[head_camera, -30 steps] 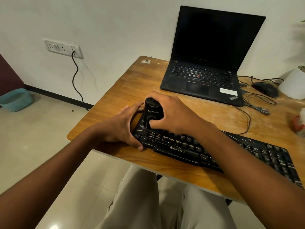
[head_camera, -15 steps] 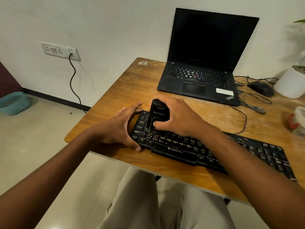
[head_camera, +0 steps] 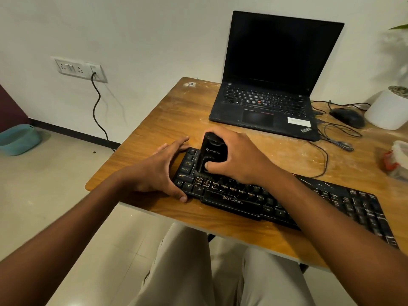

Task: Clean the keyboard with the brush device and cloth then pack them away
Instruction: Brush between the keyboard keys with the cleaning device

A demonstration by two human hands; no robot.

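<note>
A black Zebronics keyboard (head_camera: 309, 206) lies along the near edge of the wooden table (head_camera: 176, 115). My right hand (head_camera: 238, 155) grips a black brush device (head_camera: 210, 154) that stands upright on the keys near the keyboard's left end, its bristles down on the keys. My left hand (head_camera: 159, 171) clasps the keyboard's left end, thumb on the front edge and fingers reaching round the far corner. No cloth is in view.
An open black laptop (head_camera: 271, 85) sits at the back of the table. To its right are a black mouse (head_camera: 347, 117) with cables, a white plant pot (head_camera: 388, 111) and a plastic bag (head_camera: 397, 160). A teal tub (head_camera: 18, 139) stands on the floor at left.
My right hand has carried the brush device a little to the right along the keys. My left hand has stayed on the keyboard's left end.
</note>
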